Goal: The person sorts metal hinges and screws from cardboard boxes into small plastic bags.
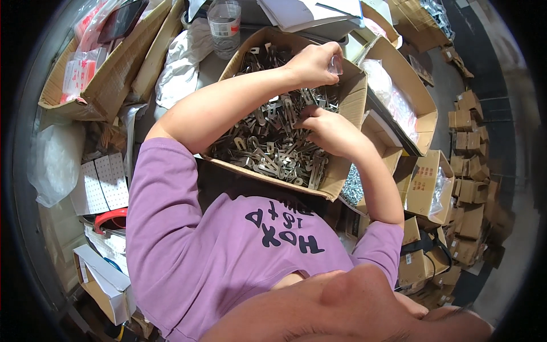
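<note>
A cardboard box (pixel 356 105) in front of me is filled with loose, flat, slotted silver metal pieces (pixel 268 154). My left hand (pixel 313 64) is over the box's far right part, its fingers closed on a small clear plastic thing (pixel 335 65), perhaps a little bag. Below it, my right hand (pixel 336 132) reaches into the box from the right. Its fingers are curled together at the top of the metal pieces; their tips are partly in shadow, and I cannot make out what they hold.
A clear plastic bottle (pixel 224 28) and papers (pixel 307 12) sit beyond the box. Open cartons with plastic bags stand left (pixel 108 68) and right (pixel 421 114). Small bluish screws (pixel 352 188) lie by my right forearm. Many small cartons (pixel 470 191) are stacked at far right.
</note>
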The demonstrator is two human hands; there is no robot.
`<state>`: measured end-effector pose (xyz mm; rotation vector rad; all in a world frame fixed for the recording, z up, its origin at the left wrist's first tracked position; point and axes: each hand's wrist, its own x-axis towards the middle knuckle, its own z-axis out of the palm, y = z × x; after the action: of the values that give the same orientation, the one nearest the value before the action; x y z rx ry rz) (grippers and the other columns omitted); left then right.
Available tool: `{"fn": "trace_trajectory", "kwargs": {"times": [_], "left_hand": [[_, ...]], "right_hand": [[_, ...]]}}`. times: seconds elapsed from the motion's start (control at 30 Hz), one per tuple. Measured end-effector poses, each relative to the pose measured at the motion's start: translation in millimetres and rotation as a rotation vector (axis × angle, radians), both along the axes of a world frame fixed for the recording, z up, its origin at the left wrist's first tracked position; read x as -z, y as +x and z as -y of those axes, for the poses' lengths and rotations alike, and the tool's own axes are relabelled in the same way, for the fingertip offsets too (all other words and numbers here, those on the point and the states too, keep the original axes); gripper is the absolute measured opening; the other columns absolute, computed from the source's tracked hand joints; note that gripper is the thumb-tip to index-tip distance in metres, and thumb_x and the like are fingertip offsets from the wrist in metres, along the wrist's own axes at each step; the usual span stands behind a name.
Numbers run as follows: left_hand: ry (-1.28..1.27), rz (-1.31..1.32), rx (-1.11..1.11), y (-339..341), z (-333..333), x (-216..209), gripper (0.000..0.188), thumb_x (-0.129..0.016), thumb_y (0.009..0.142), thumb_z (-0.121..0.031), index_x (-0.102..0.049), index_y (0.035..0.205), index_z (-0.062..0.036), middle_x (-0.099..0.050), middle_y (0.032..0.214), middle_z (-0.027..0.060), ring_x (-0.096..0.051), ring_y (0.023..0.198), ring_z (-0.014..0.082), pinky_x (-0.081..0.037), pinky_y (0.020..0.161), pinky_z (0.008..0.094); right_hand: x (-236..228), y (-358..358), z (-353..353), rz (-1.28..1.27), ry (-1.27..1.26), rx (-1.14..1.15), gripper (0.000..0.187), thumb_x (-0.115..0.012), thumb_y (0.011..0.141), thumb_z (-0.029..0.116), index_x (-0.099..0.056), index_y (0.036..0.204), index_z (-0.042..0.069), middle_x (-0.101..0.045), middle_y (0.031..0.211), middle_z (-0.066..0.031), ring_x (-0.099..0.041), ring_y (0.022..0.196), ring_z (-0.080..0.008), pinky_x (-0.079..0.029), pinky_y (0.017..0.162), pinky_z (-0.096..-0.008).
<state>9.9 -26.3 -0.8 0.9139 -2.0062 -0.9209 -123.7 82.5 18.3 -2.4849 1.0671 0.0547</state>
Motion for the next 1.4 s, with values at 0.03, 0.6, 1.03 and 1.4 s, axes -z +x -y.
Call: {"fn": "trace_trajectory", "kwargs": {"times": [0.03,0.6,1.03,1.4], "left_hand": [[0.000,-0.003,0.006,-2,0,-1,0.036,-0.069,0.069,-0.013,-0.053,0.099,-0.0008,-0.066,0.090,0.0119,-0.065,0.085,0.0230,-0.051,0.077,0.0312],[0.408,-0.178,0.328,4,-4,-13,0.036,-0.075,0.072,-0.015,-0.056,0.100,-0.0015,-0.063,0.095,0.0062,-0.060,0.093,0.0143,-0.047,0.084,0.0279],[0.268,-0.207,0.422,-10,-34,-17,0.023,-0.068,0.076,0.000,-0.052,0.091,0.0001,-0.063,0.088,0.0053,-0.061,0.084,0.0105,-0.050,0.076,0.0256],[0.443,-0.410,0.668,-2,-34,-24,0.029,-0.070,0.073,-0.001,-0.048,0.094,-0.0024,-0.060,0.089,0.0042,-0.058,0.086,0.0102,-0.048,0.079,0.0256]], "right_hand": [[7,-1,3,-0.003,0.000,0.006,0.029,-0.065,0.074,0.005,-0.065,0.102,0.008,-0.060,0.100,-0.0120,-0.059,0.093,-0.0309,-0.048,0.083,-0.0381],[-29,-60,-2,0.877,0.385,0.567,0.012,-0.065,0.081,0.000,-0.062,0.093,-0.003,-0.063,0.080,-0.0021,-0.057,0.071,-0.0054,-0.046,0.063,-0.0186],[-4,-74,4,1.431,0.514,0.798,0.016,-0.065,0.085,0.012,-0.055,0.096,0.004,-0.062,0.079,-0.0023,-0.060,0.062,-0.0088,-0.049,0.055,-0.0193],[-16,-76,-5,1.550,0.798,0.667,0.021,-0.057,0.091,0.023,-0.056,0.094,0.002,-0.061,0.110,-0.0157,-0.061,0.082,-0.0114,-0.052,0.073,-0.0231]]}}
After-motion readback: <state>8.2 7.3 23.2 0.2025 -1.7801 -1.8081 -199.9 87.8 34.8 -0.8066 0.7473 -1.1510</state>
